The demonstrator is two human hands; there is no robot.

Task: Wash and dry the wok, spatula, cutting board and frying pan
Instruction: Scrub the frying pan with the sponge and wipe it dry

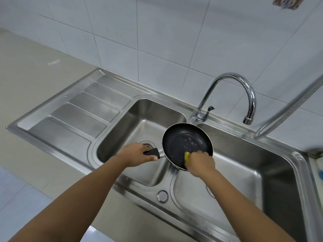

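Left hand (135,153) grips frying pan (187,145) handle; right hand (201,162) pinches yellow sponge (187,155) against the pan's near inner rim. Pan held over the sink (122,130) divider, handle pointing left, bowl nearer the right hand.

I only get a yellow sliver of the sponge (187,155); the right hand (201,163) covers the rest, along with the near rim of the frying pan (183,140). The left hand (138,153) hides most of the handle (153,152) and part of the left drain (148,143). At the right edge of the frame the hose (288,109) is blurred and cut off, and I cannot identify the blue thing (320,173).
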